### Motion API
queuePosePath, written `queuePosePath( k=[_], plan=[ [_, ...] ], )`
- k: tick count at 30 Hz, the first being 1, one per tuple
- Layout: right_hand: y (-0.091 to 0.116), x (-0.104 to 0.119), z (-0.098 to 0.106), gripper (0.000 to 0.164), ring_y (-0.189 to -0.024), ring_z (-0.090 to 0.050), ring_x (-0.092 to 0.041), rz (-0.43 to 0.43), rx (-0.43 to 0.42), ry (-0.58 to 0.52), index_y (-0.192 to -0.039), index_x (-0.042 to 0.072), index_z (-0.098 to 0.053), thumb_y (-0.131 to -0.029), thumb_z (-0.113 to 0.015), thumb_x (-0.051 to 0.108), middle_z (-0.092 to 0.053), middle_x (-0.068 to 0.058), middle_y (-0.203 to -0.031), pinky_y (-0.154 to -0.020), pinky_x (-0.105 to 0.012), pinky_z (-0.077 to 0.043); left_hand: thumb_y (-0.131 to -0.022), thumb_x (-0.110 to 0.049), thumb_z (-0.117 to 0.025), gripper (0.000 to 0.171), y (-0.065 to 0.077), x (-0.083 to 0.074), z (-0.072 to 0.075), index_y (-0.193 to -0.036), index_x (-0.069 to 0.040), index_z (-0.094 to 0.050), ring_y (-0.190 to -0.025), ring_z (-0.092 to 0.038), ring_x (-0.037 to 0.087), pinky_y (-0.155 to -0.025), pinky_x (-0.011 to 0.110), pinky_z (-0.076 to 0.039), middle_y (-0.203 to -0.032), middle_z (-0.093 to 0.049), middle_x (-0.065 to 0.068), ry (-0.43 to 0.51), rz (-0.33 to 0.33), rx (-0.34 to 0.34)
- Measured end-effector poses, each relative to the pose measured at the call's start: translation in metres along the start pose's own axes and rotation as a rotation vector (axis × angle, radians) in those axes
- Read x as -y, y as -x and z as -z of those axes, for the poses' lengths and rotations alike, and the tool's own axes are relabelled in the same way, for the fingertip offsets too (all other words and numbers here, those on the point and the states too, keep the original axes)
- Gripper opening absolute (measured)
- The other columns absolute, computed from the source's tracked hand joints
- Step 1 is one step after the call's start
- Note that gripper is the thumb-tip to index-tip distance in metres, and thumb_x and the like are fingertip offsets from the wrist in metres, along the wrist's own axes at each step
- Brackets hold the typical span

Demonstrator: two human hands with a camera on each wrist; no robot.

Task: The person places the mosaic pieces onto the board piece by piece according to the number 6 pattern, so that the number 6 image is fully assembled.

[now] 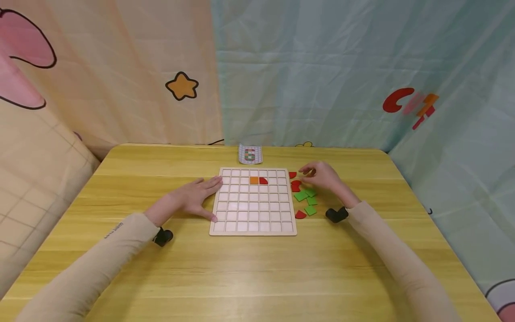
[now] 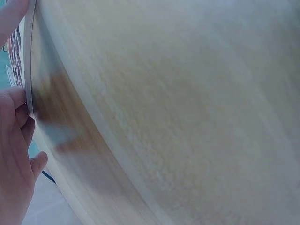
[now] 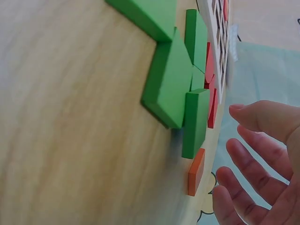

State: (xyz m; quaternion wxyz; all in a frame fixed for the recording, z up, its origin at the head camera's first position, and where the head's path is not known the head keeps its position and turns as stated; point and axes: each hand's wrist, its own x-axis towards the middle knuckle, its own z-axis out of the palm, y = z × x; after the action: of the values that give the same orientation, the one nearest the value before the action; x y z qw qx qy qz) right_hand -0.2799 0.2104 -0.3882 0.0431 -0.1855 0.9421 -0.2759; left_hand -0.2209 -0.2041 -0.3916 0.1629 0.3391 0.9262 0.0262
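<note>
A pale wooden grid board [image 1: 253, 232] lies on the table, holding an orange square tile [image 1: 254, 180] and a red rounded tile [image 1: 263, 180] side by side. My left hand [image 1: 197, 195] rests against the board's left edge, fingers and thumb spread; in the left wrist view its fingertips touch the rim. To the right of the board, my right hand [image 1: 323, 175] hovers by the loose tiles. Its thumb and fingers [image 3: 255, 164] are apart and bare in the right wrist view. Green square tiles [image 3: 171, 84] and an orange tile [image 3: 196, 172] lie near it.
Several red tiles [image 1: 300, 214] and green tiles [image 1: 310, 210] lie along the board's right side. Behind the board is a small printed card [image 1: 250, 154] with a coloured grid pattern. A patterned curtain [image 1: 322, 89] hangs behind the wooden table [image 1: 249, 277].
</note>
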Motion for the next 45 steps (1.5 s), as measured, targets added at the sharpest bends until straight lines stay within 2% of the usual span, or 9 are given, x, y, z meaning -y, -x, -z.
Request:
queuePosePath(
  k=[7, 20, 27, 36, 45],
  plan=[
    [0.004, 0.000, 0.000, 0.031, -0.092, -0.064, -0.026, -0.034, 0.024, -0.022, -0.115, 0.008, -0.069, -0.087, -0.070, 0.021, -0.070, -0.014, -0.106, -0.083, -0.043, -0.053, -0.076, -0.073, -0.059, 0.115, -0.001, 0.001, 0.002, -0.154, -0.004, -0.010, -0.150, -0.011, 0.029, -0.120, 0.054, -0.012, -0.163, -0.003, 0.013, 0.003, -0.001, -0.011],
    [-0.004, 0.005, 0.003, 0.033, -0.098, -0.065, -0.027, -0.070, 0.020, -0.013, -0.114, 0.008, -0.070, -0.088, -0.070, 0.028, -0.070, -0.013, -0.109, -0.087, -0.044, -0.052, -0.077, -0.073, -0.059, 0.115, -0.006, 0.005, 0.014, -0.154, -0.004, -0.009, -0.150, -0.010, 0.029, -0.120, 0.054, -0.011, -0.163, -0.002, 0.013, -0.004, 0.004, -0.002],
    [-0.006, 0.007, 0.001, 0.034, -0.098, -0.065, -0.027, -0.089, 0.030, 0.007, -0.112, 0.007, -0.070, -0.088, -0.069, 0.030, -0.071, -0.013, -0.107, -0.086, -0.043, -0.052, -0.076, -0.074, -0.058, 0.116, -0.006, 0.005, 0.014, -0.154, -0.005, -0.008, -0.150, -0.008, 0.026, -0.121, 0.052, -0.010, -0.163, -0.001, 0.012, -0.005, 0.015, 0.008],
    [-0.008, 0.006, -0.006, 0.025, -0.086, -0.064, -0.022, -0.076, 0.045, 0.025, -0.107, 0.010, -0.073, -0.089, -0.069, 0.026, -0.072, -0.008, -0.096, -0.075, -0.036, -0.051, -0.076, -0.075, -0.058, 0.116, -0.003, 0.004, 0.012, -0.154, -0.005, -0.008, -0.150, -0.008, 0.027, -0.121, 0.053, -0.010, -0.163, -0.001, 0.012, 0.011, 0.015, 0.015],
    [0.000, 0.005, -0.012, 0.026, -0.091, -0.065, -0.024, -0.073, 0.061, 0.009, -0.109, 0.007, -0.072, -0.090, -0.068, 0.025, -0.072, -0.011, -0.103, -0.081, -0.039, -0.052, -0.077, -0.075, -0.057, 0.116, 0.000, 0.003, 0.002, -0.154, -0.004, -0.009, -0.150, -0.009, 0.028, -0.120, 0.054, -0.012, -0.163, -0.001, 0.013, 0.027, -0.010, 0.012]
  ],
)
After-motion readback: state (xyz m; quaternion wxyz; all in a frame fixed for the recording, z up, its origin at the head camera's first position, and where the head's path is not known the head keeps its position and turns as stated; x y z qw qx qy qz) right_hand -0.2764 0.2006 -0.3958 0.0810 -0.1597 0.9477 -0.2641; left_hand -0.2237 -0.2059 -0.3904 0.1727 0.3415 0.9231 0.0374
